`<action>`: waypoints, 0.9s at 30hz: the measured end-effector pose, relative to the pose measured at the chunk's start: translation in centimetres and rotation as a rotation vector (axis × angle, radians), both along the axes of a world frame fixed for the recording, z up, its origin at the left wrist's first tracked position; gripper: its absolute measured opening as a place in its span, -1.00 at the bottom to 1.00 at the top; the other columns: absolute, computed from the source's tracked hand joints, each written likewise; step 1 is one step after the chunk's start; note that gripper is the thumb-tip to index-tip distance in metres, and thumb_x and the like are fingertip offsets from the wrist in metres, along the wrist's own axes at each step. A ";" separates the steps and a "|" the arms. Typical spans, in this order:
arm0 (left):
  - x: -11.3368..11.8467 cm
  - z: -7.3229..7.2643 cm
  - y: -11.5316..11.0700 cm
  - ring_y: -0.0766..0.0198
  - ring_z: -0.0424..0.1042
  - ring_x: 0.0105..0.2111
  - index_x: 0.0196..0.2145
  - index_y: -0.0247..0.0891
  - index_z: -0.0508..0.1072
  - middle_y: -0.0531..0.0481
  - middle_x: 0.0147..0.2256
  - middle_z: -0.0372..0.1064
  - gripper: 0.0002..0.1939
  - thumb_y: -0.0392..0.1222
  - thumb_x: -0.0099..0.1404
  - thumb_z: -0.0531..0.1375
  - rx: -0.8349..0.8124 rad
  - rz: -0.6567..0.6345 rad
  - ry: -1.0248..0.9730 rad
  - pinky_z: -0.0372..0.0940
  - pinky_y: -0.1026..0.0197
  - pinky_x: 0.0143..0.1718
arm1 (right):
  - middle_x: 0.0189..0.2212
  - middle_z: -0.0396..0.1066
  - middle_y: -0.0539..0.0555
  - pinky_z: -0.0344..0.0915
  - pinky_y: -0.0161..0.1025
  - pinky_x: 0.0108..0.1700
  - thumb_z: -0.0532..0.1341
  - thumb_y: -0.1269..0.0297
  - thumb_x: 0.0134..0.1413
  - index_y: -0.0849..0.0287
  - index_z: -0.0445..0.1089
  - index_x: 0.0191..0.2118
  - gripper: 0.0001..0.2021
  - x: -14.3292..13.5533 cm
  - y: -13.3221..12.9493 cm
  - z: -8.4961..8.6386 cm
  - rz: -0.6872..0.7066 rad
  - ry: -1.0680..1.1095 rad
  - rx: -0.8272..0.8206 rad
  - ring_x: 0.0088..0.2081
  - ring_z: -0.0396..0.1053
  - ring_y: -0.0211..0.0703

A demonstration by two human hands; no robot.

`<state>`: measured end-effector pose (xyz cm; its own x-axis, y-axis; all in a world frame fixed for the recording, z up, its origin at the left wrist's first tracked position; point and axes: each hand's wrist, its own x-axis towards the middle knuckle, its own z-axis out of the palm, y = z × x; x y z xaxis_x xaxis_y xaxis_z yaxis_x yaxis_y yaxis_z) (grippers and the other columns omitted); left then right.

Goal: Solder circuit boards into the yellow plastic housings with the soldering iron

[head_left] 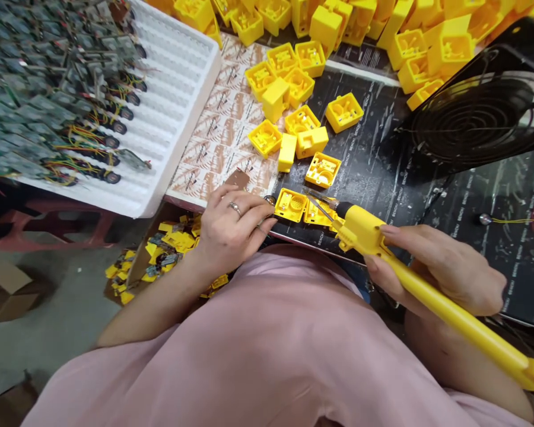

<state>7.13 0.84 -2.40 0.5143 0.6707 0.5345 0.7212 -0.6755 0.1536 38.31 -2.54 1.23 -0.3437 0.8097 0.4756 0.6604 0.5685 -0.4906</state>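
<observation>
My right hand [436, 267] is wrapped round a long yellow tool [365, 228], like a soldering gun, with a thin metal tip pointing left. That tip is over a yellow housing [317, 213] near the table's front edge. Just left of it lies another open yellow housing [291, 205], its round grille facing up. Beside that housing my left hand [238, 222], with a ring on it, has its fingertips pinched at a small round metallic part [270, 200]. The fingers partly hide this part. A third open housing [323, 170] rests behind them.
A white foam tray [178, 107] with many wired circuit boards [48, 89] is at the left. Yellow housings [300, 118] lie scattered and piled behind. A black fan [476, 124] stands at the right, near a small wired part [486, 219]. Below left is a box of yellow pieces [169, 246].
</observation>
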 end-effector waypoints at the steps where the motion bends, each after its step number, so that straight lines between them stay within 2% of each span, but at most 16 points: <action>1: 0.2 -0.2 0.0 0.12 0.62 -0.18 -0.13 -0.23 0.58 -0.06 -0.19 0.68 -0.95 -0.31 0.50 0.30 -0.007 0.022 0.008 0.42 0.02 0.03 | -0.30 0.65 0.03 0.58 -0.30 -0.35 0.43 0.35 0.33 0.02 0.51 0.19 -0.63 -0.1 0.1 0.1 0.022 0.004 0.040 -0.37 0.64 -0.13; 3: 0.5 -0.5 0.1 0.13 0.60 -0.22 -0.17 -0.26 0.59 -0.08 -0.22 0.67 -0.93 -0.34 0.51 0.28 -0.018 0.044 0.007 0.39 0.04 -0.02 | -0.32 0.66 0.03 0.58 -0.30 -0.36 0.44 0.42 0.31 0.03 0.48 0.26 -0.54 -0.2 0.3 0.4 0.061 0.003 0.103 -0.38 0.63 -0.14; 5: 0.6 -0.5 0.4 0.16 0.58 -0.27 -0.22 -0.26 0.58 -0.04 -0.29 0.65 -0.86 -0.36 0.53 0.25 -0.035 0.040 0.007 0.37 0.07 -0.08 | -0.33 0.66 0.03 0.60 -0.26 -0.38 0.43 0.46 0.31 -0.01 0.47 0.31 -0.48 -0.2 0.3 0.5 0.062 -0.001 0.092 -0.38 0.63 -0.11; 11: 0.5 0.7 1.4 0.11 0.59 -0.24 -0.23 -0.21 0.62 -0.01 -0.30 0.63 -0.73 -0.23 0.59 0.14 -0.149 0.059 0.137 0.33 0.06 -0.14 | -0.32 0.64 0.08 0.60 -0.15 -0.45 0.44 0.44 0.31 -0.03 0.40 0.45 -0.35 0.2 -0.3 -0.2 0.058 0.096 0.076 -0.37 0.61 -0.04; 17: 1.5 1.7 2.1 0.02 0.59 -0.28 -0.30 -0.25 0.61 -0.10 -0.29 0.63 -0.72 -0.29 0.50 0.11 -0.181 0.081 0.313 0.32 0.01 -0.22 | -0.29 0.67 0.05 0.69 -0.20 -0.24 0.43 0.51 0.29 0.11 0.43 0.33 -0.45 -0.5 -0.2 0.5 0.241 0.087 -0.006 -0.30 0.66 -0.11; 22: 2.3 2.6 2.5 -0.01 0.61 -0.25 -0.30 -0.25 0.63 -0.13 -0.31 0.63 -0.70 -0.30 0.46 0.09 -0.266 0.102 0.423 0.33 -0.01 -0.23 | -0.30 0.67 0.01 0.66 -0.31 -0.23 0.48 0.50 0.25 0.14 0.48 0.12 -0.62 -1.5 0.2 0.4 0.244 0.041 0.031 -0.32 0.66 -0.18; 27: 2.7 3.1 2.9 -0.05 0.62 -0.22 -0.34 -0.24 0.63 -0.15 -0.33 0.61 -0.70 -0.30 0.42 0.09 -0.261 0.099 0.471 0.35 -0.03 -0.23 | -0.30 0.67 0.02 0.64 -0.32 -0.28 0.47 0.45 0.29 0.16 0.50 0.09 -0.69 -1.9 0.7 0.9 0.284 0.043 0.109 -0.38 0.62 -0.21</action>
